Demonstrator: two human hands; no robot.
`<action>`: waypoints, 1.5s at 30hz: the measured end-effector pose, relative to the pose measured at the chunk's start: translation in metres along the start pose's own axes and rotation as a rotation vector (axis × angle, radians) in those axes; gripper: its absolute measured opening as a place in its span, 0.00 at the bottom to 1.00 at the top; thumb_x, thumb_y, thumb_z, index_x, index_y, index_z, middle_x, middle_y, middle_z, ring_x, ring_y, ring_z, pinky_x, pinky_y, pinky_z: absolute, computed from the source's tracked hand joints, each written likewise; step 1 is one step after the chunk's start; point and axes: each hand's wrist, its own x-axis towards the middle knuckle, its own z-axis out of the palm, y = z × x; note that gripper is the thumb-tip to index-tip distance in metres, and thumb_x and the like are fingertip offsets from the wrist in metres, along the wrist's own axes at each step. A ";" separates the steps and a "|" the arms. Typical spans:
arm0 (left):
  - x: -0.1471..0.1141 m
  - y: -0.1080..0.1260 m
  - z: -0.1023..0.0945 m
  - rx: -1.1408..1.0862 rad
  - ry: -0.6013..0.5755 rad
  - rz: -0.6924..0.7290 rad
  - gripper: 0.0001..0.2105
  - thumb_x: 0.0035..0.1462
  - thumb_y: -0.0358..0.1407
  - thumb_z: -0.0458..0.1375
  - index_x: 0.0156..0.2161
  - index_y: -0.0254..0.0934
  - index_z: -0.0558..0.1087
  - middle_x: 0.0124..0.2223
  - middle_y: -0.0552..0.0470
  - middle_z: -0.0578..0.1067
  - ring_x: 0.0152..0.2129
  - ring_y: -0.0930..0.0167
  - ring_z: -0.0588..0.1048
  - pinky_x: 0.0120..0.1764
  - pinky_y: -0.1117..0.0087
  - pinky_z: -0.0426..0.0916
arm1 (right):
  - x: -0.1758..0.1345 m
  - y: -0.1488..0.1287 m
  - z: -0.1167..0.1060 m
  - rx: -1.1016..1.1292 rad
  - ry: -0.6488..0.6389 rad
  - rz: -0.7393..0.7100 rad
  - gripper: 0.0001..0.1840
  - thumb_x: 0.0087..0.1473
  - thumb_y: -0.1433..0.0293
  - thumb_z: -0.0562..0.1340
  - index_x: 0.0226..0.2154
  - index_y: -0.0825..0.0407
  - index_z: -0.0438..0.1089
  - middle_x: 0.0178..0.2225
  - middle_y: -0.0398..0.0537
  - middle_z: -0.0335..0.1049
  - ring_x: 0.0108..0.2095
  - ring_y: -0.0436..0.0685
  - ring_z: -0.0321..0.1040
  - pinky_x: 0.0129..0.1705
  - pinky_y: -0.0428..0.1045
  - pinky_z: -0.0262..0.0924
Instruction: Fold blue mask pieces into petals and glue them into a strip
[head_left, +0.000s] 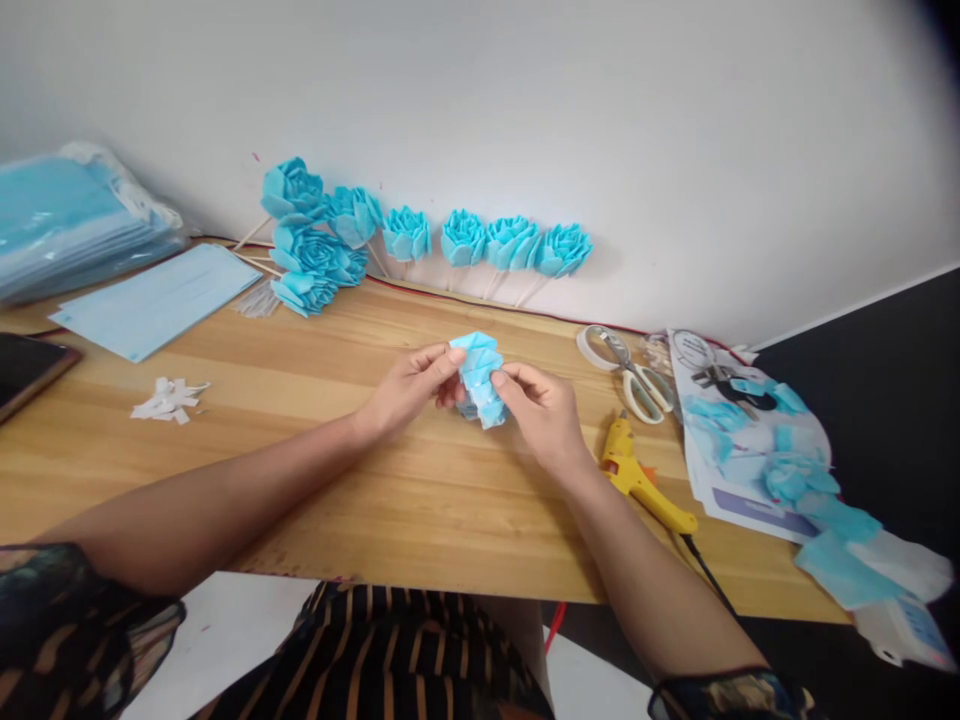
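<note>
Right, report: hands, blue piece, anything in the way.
Left hand, right hand: both pinching folded blue piece. Piece over wooden table. Nothing blocking; yellow glue gun nearby, right.

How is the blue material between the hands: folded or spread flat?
Folded: the blue material shows overlapping, creased layers, pinched by the left hand and right hand.

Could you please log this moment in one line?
left hand: holds folded blue fabric; right hand: pinches it; yellow glue gun: on wooden table
</note>
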 end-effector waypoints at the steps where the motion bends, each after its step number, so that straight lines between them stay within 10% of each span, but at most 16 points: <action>1: 0.000 0.000 0.000 -0.032 -0.019 -0.008 0.27 0.59 0.60 0.55 0.28 0.35 0.70 0.25 0.51 0.74 0.21 0.74 0.69 0.27 0.72 0.64 | 0.000 0.000 0.000 -0.006 0.013 0.003 0.12 0.56 0.61 0.63 0.27 0.51 0.73 0.24 0.42 0.68 0.25 0.50 0.62 0.29 0.46 0.59; 12: 0.001 0.001 -0.001 0.033 0.076 -0.004 0.17 0.49 0.45 0.68 0.28 0.35 0.69 0.23 0.56 0.71 0.19 0.77 0.67 0.25 0.75 0.63 | -0.001 0.004 -0.002 0.001 -0.009 -0.041 0.24 0.61 0.53 0.59 0.22 0.51 0.67 0.23 0.42 0.63 0.26 0.50 0.58 0.29 0.47 0.56; 21: 0.001 0.001 0.002 -0.025 -0.028 -0.048 0.28 0.59 0.60 0.53 0.27 0.34 0.71 0.24 0.50 0.73 0.21 0.74 0.69 0.25 0.72 0.64 | 0.001 0.002 0.000 0.012 0.013 -0.007 0.13 0.56 0.61 0.63 0.25 0.52 0.72 0.24 0.42 0.67 0.26 0.50 0.61 0.29 0.46 0.58; 28: -0.001 0.004 0.001 0.041 0.006 -0.051 0.16 0.48 0.45 0.69 0.31 0.34 0.73 0.25 0.54 0.74 0.20 0.76 0.69 0.26 0.74 0.64 | 0.000 0.002 0.000 0.014 -0.014 -0.032 0.19 0.60 0.57 0.60 0.24 0.51 0.69 0.23 0.42 0.66 0.26 0.50 0.61 0.29 0.46 0.59; 42: -0.001 -0.002 0.000 0.009 -0.076 0.000 0.30 0.60 0.62 0.50 0.28 0.34 0.70 0.25 0.50 0.74 0.20 0.74 0.69 0.27 0.71 0.64 | 0.001 -0.003 0.001 -0.061 0.023 -0.043 0.17 0.56 0.62 0.62 0.20 0.51 0.65 0.20 0.40 0.63 0.23 0.48 0.58 0.27 0.45 0.56; 45: 0.000 0.000 -0.001 0.032 -0.079 -0.041 0.24 0.54 0.57 0.62 0.29 0.34 0.71 0.25 0.53 0.73 0.21 0.75 0.68 0.26 0.73 0.63 | 0.001 -0.002 0.000 -0.054 0.019 -0.041 0.16 0.56 0.62 0.62 0.21 0.51 0.66 0.20 0.40 0.63 0.23 0.49 0.59 0.27 0.45 0.56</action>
